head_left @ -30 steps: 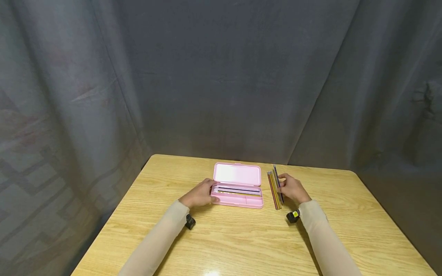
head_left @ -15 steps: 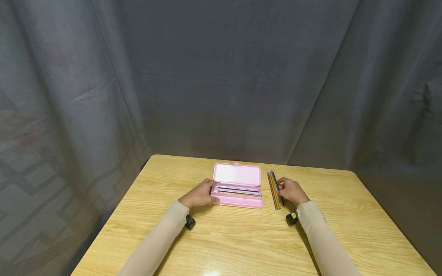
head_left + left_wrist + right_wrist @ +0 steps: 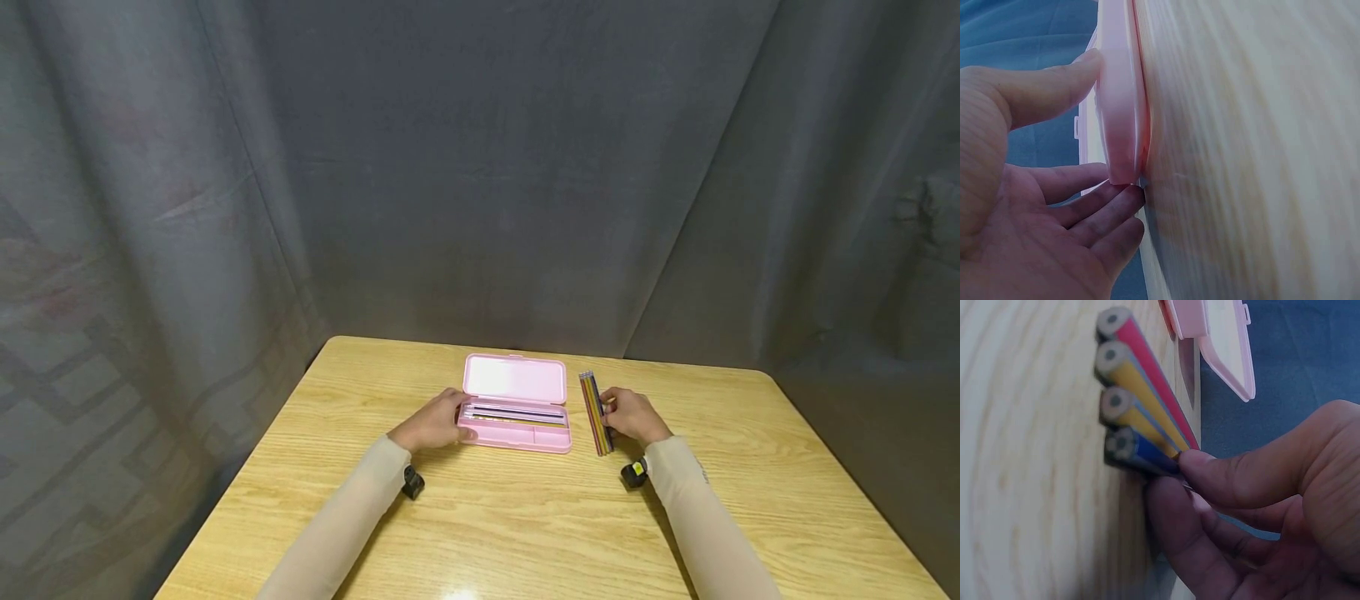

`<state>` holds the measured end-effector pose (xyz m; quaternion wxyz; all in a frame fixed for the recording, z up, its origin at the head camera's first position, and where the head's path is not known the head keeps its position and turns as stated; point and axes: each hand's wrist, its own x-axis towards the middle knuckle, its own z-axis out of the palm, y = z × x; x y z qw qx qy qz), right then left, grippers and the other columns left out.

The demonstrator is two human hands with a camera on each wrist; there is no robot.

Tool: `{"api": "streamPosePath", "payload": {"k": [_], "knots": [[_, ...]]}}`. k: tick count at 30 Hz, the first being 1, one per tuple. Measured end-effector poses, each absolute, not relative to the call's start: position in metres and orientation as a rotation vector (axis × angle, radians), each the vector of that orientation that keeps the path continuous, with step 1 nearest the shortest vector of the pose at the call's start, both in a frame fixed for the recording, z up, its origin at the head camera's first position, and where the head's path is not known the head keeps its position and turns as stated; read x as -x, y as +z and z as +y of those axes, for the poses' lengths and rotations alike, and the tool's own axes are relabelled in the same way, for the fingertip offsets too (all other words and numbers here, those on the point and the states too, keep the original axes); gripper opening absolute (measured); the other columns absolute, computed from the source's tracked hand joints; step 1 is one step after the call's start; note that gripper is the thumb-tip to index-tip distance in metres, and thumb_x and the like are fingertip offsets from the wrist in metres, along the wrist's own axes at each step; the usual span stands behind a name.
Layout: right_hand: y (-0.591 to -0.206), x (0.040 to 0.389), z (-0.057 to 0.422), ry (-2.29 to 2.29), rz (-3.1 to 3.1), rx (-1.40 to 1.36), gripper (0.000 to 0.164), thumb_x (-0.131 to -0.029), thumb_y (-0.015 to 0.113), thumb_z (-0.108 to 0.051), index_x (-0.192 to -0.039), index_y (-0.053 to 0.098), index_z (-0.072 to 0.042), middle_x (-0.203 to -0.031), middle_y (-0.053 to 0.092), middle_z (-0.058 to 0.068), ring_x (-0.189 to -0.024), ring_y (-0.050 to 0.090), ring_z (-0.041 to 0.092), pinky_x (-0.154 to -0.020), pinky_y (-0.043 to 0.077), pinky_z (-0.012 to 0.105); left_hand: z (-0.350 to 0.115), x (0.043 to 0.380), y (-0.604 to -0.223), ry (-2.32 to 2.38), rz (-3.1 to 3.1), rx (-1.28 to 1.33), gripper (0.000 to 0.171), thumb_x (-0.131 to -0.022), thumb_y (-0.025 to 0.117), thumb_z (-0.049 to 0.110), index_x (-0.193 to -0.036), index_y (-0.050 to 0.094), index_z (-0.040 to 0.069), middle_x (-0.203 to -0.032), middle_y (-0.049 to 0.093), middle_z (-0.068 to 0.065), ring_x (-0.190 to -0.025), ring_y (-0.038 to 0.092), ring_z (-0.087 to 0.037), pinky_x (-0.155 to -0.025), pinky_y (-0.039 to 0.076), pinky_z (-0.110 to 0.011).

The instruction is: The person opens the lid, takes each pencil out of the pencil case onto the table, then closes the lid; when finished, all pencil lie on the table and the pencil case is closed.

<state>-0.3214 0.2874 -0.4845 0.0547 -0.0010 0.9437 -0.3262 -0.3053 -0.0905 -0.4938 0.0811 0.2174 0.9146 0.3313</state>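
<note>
An open pink pencil case (image 3: pixel 501 432) lies mid-table, with several pencils (image 3: pixel 517 414) in its long back compartment. At its left end my left hand (image 3: pixel 433 422) holds it, thumb on one wall and fingertips at the other side, as the left wrist view shows. To the right of the case, my right hand (image 3: pixel 634 415) pinches a blue pencil (image 3: pixel 1147 454) between thumb and fingers. That pencil lies alongside two yellow pencils (image 3: pixel 1147 390) and a red pencil (image 3: pixel 1155 378), their unsharpened ends lined up in a row.
The case's lid (image 3: pixel 516 379) is folded back toward the far table edge. Front compartments of the case show bare pink. Grey curtain (image 3: pixel 480 183) hangs behind the wooden table (image 3: pixel 495 525).
The blue pencil has come down and left, from tilted with its far end raised to flush against the row of pencils. My right hand shifted slightly with it; my left hand stayed put.
</note>
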Motion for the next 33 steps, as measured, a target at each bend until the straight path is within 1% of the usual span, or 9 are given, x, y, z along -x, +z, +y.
{"api": "streamPosePath", "payload": {"k": [7,13,17,20,23,26,28,30,33], "knots": [[-0.484,0.322,0.287,-0.989,2.869,0.010,0.041,-0.087,0.065,0.003,-0.127,0.058,0.010,-0.094,0.062,0.017,-0.074,0.062,0.019,-0.059,0.057,0.029,-0.091,0.305,-0.493,0.977,2.736,-0.651,0.078,-0.089,0.079,0.031,-0.152,0.043,0.003,-0.149,0.049,-0.014,-0.133,0.053,-0.030,-0.114,0.045,-0.048],[-0.482,0.322,0.286,-1.003,2.875,0.002,0.042,-0.088,0.065,-0.001,-0.127,0.056,0.010,-0.094,0.064,0.017,-0.072,0.063,0.018,-0.059,0.056,0.028,-0.091,0.305,-0.494,0.978,2.742,-0.664,0.077,-0.089,0.078,0.031,-0.152,0.044,0.002,-0.148,0.049,-0.015,-0.133,0.053,-0.031,-0.114,0.045,-0.049],[-0.483,0.322,0.287,-0.990,2.915,-0.002,0.039,-0.093,0.061,-0.006,-0.128,0.056,0.009,-0.096,0.067,0.019,-0.069,0.062,0.017,-0.056,0.052,0.027,-0.091,0.305,-0.494,0.987,2.740,-0.670,0.076,-0.089,0.079,0.031,-0.151,0.045,0.002,-0.147,0.050,-0.015,-0.132,0.054,-0.031,-0.113,0.045,-0.048],[-0.484,0.323,0.288,-0.968,2.981,0.013,0.039,-0.096,0.057,-0.010,-0.130,0.056,0.007,-0.102,0.071,0.020,-0.071,0.061,0.017,-0.055,0.048,0.026,-0.090,0.305,-0.493,1.003,2.728,-0.663,0.077,-0.089,0.079,0.030,-0.151,0.044,0.001,-0.148,0.050,-0.016,-0.133,0.053,-0.031,-0.114,0.044,-0.049],[-0.483,0.324,0.288,-1.005,3.057,0.020,0.042,-0.096,0.057,-0.013,-0.133,0.055,0.006,-0.106,0.073,0.020,-0.078,0.066,0.020,-0.061,0.047,0.027,-0.089,0.305,-0.493,1.015,2.723,-0.654,0.077,-0.089,0.079,0.030,-0.151,0.044,0.001,-0.148,0.049,-0.016,-0.133,0.053,-0.032,-0.114,0.044,-0.049],[-0.478,0.323,0.287,-1.159,3.109,0.015,0.047,-0.094,0.061,-0.013,-0.137,0.052,0.004,-0.111,0.070,0.020,-0.091,0.069,0.027,-0.072,0.051,0.030,-0.089,0.305,-0.493,1.009,2.728,-0.649,0.077,-0.089,0.079,0.030,-0.151,0.044,0.001,-0.149,0.049,-0.016,-0.134,0.053,-0.031,-0.115,0.044,-0.049],[-0.474,0.322,0.285,-1.300,3.127,0.004,0.049,-0.095,0.063,-0.013,-0.139,0.050,0.001,-0.116,0.069,0.019,-0.099,0.069,0.031,-0.080,0.052,0.029,-0.090,0.305,-0.493,1.008,2.730,-0.651,0.077,-0.088,0.079,0.030,-0.151,0.044,0.001,-0.148,0.049,-0.016,-0.133,0.053,-0.032,-0.114,0.044,-0.049],[-0.471,0.322,0.282,-1.434,3.130,0.000,0.049,-0.096,0.063,-0.012,-0.141,0.049,-0.002,-0.121,0.069,0.017,-0.106,0.069,0.032,-0.083,0.051,0.023,-0.090,0.304,-0.493,1.001,2.730,-0.648,0.077,-0.089,0.079,0.030,-0.151,0.044,0.002,-0.148,0.049,-0.016,-0.133,0.053,-0.031,-0.114,0.044,-0.049],[-0.466,0.320,0.274,-1.608,3.107,0.015,0.047,-0.097,0.064,-0.010,-0.141,0.050,-0.006,-0.125,0.069,0.015,-0.112,0.068,0.029,-0.081,0.048,0.009,-0.090,0.304,-0.493,1.003,2.730,-0.648,0.077,-0.089,0.079,0.030,-0.152,0.044,0.002,-0.148,0.049,-0.015,-0.133,0.053,-0.031,-0.113,0.045,-0.049]]}}
